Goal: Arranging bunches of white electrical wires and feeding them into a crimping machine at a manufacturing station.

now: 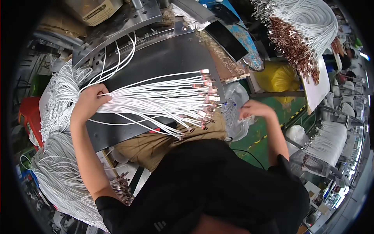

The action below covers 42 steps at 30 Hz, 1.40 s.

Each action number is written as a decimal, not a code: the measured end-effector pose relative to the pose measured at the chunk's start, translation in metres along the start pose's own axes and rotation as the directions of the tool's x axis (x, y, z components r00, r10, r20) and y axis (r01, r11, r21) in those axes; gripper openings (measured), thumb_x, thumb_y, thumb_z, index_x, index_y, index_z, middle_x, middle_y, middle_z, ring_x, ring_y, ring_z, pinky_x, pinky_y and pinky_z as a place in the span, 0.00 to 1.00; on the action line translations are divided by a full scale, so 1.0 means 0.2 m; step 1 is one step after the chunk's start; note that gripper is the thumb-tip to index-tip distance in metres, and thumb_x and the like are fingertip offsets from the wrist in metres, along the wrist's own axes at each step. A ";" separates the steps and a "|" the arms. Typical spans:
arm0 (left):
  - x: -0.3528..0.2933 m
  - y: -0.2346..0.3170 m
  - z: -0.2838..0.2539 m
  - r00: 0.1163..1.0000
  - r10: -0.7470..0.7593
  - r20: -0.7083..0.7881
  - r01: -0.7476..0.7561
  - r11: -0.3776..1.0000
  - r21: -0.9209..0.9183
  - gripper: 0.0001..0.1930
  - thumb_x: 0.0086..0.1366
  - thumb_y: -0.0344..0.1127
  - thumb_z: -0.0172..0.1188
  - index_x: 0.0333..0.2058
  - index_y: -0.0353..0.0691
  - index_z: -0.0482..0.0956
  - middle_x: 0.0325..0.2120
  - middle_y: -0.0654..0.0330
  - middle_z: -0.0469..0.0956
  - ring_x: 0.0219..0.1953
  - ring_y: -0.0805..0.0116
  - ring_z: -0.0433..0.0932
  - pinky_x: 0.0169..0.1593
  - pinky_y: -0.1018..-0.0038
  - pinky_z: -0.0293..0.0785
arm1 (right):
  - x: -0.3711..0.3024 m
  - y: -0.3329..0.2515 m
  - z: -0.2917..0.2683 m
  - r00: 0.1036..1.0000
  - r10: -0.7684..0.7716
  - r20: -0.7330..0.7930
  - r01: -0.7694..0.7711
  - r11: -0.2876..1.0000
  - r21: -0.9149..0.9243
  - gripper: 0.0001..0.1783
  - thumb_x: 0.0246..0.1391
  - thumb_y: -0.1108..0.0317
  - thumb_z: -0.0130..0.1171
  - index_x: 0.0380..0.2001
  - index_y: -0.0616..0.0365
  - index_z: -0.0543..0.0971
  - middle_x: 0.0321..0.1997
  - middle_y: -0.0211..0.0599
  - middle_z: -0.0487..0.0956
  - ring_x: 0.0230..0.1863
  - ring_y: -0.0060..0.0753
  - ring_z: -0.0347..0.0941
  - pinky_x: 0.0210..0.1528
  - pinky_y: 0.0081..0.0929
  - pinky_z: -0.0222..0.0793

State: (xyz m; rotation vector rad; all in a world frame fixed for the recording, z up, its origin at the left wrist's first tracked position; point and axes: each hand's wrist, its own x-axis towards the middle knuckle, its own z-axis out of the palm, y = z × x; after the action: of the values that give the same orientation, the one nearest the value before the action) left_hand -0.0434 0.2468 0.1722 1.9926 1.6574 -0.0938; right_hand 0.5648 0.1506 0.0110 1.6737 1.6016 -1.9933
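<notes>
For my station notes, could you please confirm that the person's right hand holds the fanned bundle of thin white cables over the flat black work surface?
Not quite: the head view shows the left hand holding the fanned bundle of thin white cables over the flat black work surface.

We see a line of dark print on the pale, dark-bordered label of the tan container at the upper left. On the black shirt, near the lower edge, we find a small pale emblem of slanted bars. A yellow-and-dark striped marking runs along the green floor. The red and white cable ends are too small for us to make out any lettering.
</notes>
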 end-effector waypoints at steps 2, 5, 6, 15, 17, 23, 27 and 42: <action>0.03 -0.02 0.02 0.994 0.107 -0.035 -0.108 0.994 -0.021 0.13 0.61 0.36 0.65 0.34 0.30 0.74 0.24 0.59 0.75 0.29 0.62 0.73 0.36 0.68 0.69 | 0.23 0.37 0.05 0.995 0.046 -0.083 -0.054 0.994 -0.097 0.24 0.61 0.49 0.58 0.28 0.60 0.86 0.25 0.35 0.83 0.28 0.21 0.77 0.33 0.26 0.73; 0.01 -0.09 0.02 0.976 0.009 -0.218 -0.060 0.971 -0.231 0.13 0.63 0.37 0.64 0.33 0.30 0.75 0.25 0.59 0.75 0.29 0.66 0.72 0.37 0.69 0.69 | 0.51 0.74 0.16 0.784 -0.044 -0.619 0.005 0.998 -0.064 0.22 0.59 0.50 0.60 0.33 0.61 0.85 0.27 0.35 0.83 0.27 0.22 0.76 0.32 0.26 0.73; -0.01 -0.12 0.01 0.951 -0.060 -0.302 -0.050 0.938 -0.343 0.14 0.64 0.37 0.64 0.32 0.30 0.76 0.25 0.59 0.76 0.29 0.68 0.72 0.37 0.70 0.69 | 0.56 0.78 0.20 0.687 -0.048 -0.725 -0.036 0.994 -0.100 0.20 0.60 0.53 0.59 0.35 0.62 0.83 0.27 0.34 0.82 0.27 0.22 0.76 0.32 0.25 0.72; -0.07 0.48 0.14 0.935 0.040 -0.352 -0.103 0.981 -0.164 0.12 0.64 0.39 0.65 0.37 0.34 0.80 0.28 0.51 0.79 0.27 0.60 0.77 0.34 0.68 0.72 | 0.11 -0.73 0.28 0.018 -0.617 -0.787 0.530 0.673 -0.516 0.14 0.58 0.68 0.63 0.45 0.63 0.79 0.40 0.40 0.81 0.34 0.28 0.78 0.39 0.24 0.74; 0.02 0.65 0.21 0.880 0.310 -0.360 -0.409 0.880 -0.242 0.11 0.64 0.38 0.64 0.36 0.35 0.79 0.27 0.50 0.79 0.29 0.55 0.79 0.34 0.66 0.73 | 0.06 -1.15 0.40 0.147 -0.897 -0.417 0.389 0.440 -0.810 0.21 0.53 0.66 0.66 0.49 0.62 0.77 0.44 0.43 0.79 0.41 0.40 0.78 0.47 0.34 0.73; -0.01 0.43 0.13 0.922 0.194 -0.335 -0.323 0.862 -0.391 0.10 0.66 0.37 0.62 0.38 0.35 0.80 0.27 0.53 0.79 0.29 0.61 0.78 0.35 0.69 0.72 | 0.01 -1.62 0.34 0.533 -0.785 -0.316 0.146 0.453 -0.879 0.24 0.54 0.63 0.64 0.52 0.59 0.76 0.49 0.46 0.79 0.53 0.50 0.75 0.56 0.44 0.69; -0.07 0.19 0.11 0.947 0.128 -0.294 -0.229 0.912 -0.341 0.09 0.68 0.36 0.60 0.38 0.35 0.80 0.25 0.53 0.79 0.29 0.66 0.76 0.35 0.73 0.70 | 0.24 -1.52 0.33 0.501 -0.863 -0.063 0.270 0.225 -0.936 0.19 0.58 0.63 0.60 0.51 0.58 0.77 0.42 0.47 0.82 0.48 0.49 0.78 0.49 0.41 0.73; -0.06 0.53 0.09 0.909 0.090 -0.408 -0.204 0.948 -0.244 0.13 0.72 0.42 0.57 0.34 0.38 0.81 0.25 0.56 0.80 0.24 0.65 0.76 0.29 0.72 0.70 | 0.18 -1.66 0.37 0.285 -0.936 -0.206 0.220 0.273 -0.936 0.06 0.56 0.68 0.59 0.37 0.55 0.79 0.39 0.40 0.81 0.41 0.46 0.78 0.46 0.44 0.74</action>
State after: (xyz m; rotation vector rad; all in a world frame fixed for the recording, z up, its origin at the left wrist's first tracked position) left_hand 0.0571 0.2177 0.2002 1.9921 1.6294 0.6054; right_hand 0.2922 0.2631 0.1829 1.5006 3.2893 -0.0279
